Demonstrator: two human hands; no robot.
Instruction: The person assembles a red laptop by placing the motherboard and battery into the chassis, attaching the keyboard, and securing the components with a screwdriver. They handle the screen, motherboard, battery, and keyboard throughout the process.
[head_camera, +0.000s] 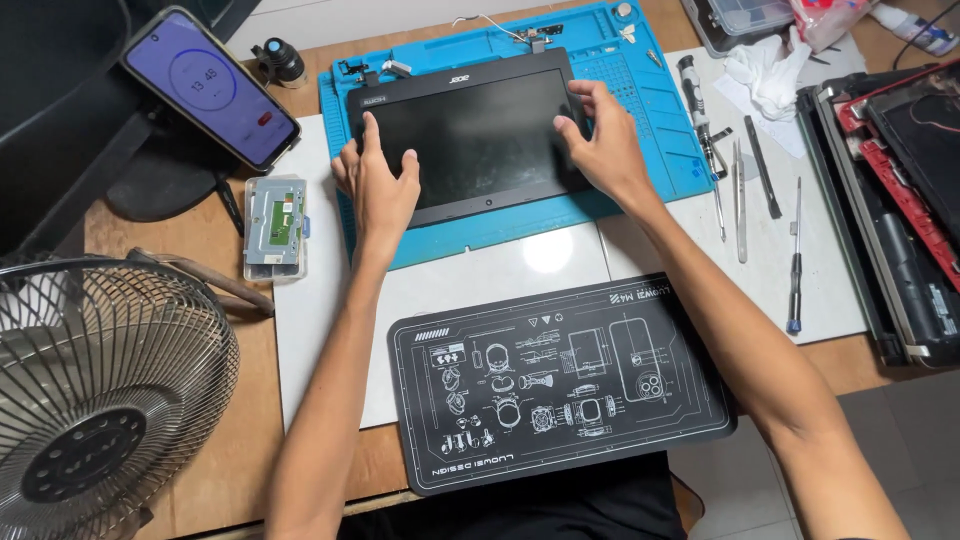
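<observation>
A black laptop screen panel (480, 130) lies flat on a blue work mat (640, 110) at the back of the table. My left hand (378, 185) rests on the panel's left side, fingers spread over its edge and glass. My right hand (605, 140) presses on the panel's right edge, with the fingers curled around the bezel. Both hands grip the panel from opposite sides.
A black printed mat (560, 385) lies near me. A phone (210, 85) leans at the back left, beside a small circuit part (275, 225) and a fan (100, 390). Screwdrivers and tweezers (740, 200) lie at the right, next to an opened laptop base (900, 200).
</observation>
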